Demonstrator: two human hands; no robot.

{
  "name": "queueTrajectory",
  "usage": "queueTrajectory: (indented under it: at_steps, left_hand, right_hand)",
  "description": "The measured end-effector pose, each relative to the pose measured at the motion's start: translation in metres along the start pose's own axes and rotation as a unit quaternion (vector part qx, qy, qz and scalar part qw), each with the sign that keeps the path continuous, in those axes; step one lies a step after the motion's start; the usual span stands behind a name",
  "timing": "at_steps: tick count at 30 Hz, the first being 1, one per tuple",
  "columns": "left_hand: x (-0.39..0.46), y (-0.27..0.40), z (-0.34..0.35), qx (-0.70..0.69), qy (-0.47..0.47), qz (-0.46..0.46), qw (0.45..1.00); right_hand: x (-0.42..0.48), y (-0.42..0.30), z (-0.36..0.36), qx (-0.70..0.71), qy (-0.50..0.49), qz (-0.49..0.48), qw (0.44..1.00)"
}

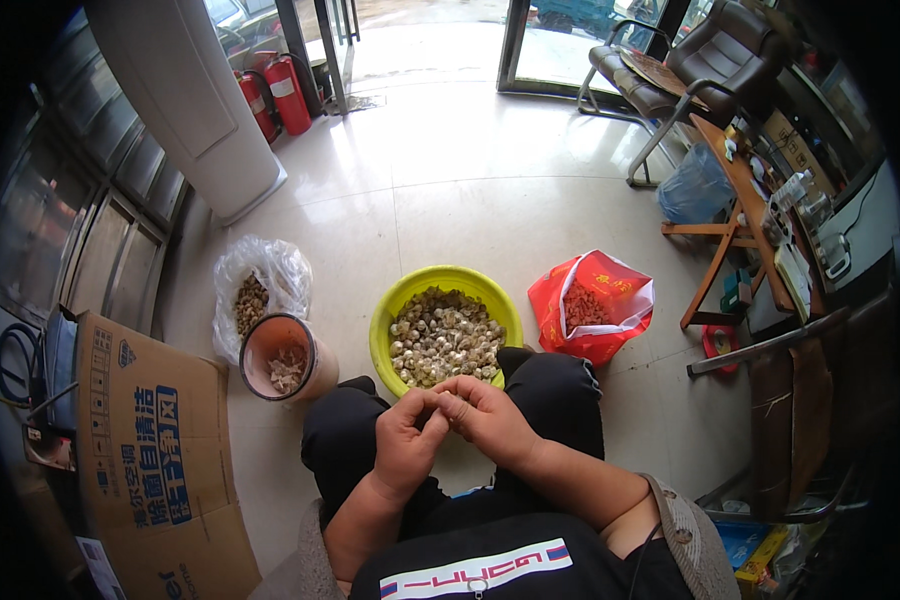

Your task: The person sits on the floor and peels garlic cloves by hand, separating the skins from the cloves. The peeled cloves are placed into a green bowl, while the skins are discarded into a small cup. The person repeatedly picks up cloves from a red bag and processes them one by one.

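My left hand [414,439] and my right hand [490,420] meet at the fingertips just above my lap. Their thumbs and forefingers pinch a small pale piece, mostly hidden by the fingers. Beyond them, a yellow-green plastic basin [381,330] stands on the floor between my knees. It holds many small round whitish bulbs [444,337] with brownish papery husks. To the left, a bin [322,367] contains pale peelings [289,369]. At the right, an open red bag [607,341] with a white lining holds reddish pieces [585,307].
Behind the bin, a clear plastic bag [289,262] holds brownish lumps [251,301]. A cardboard box [157,465] stands close on my left. On the right are a cluttered wooden folding table [742,202] and a chair [795,420]. Fire extinguishers [286,94] stand near the glass door.
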State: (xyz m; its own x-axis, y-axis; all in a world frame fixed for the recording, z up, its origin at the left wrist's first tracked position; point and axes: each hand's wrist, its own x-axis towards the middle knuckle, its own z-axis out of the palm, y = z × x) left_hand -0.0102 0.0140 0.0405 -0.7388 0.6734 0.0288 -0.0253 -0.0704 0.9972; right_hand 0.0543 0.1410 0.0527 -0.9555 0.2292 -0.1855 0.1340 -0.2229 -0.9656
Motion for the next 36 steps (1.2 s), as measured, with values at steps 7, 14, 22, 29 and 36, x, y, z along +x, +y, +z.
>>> queueTrajectory:
  at_steps: [7,14,22,29,36]
  left_hand:
    - [0.0,0.004,0.0,-0.063,-0.007,-0.037,0.997]
    - [0.0,0.011,-0.002,-0.076,0.023,-0.062,0.995]
    - [0.003,0.008,-0.001,-0.177,0.037,-0.078,0.98]
    - [0.006,0.015,0.003,-0.226,0.04,-0.135,0.964]
    - [0.008,0.018,0.003,-0.218,0.009,-0.18,0.959]
  right_hand:
    - [-0.002,-0.007,-0.005,0.202,0.021,0.123,0.971]
    - [0.002,-0.012,-0.007,0.294,0.05,0.148,0.943]
    - [0.002,-0.013,-0.006,0.298,0.028,0.148,0.942]
    - [0.001,-0.008,-0.001,0.232,0.029,0.104,0.967]
    - [0.0,-0.006,0.005,0.114,0.044,0.035,0.992]
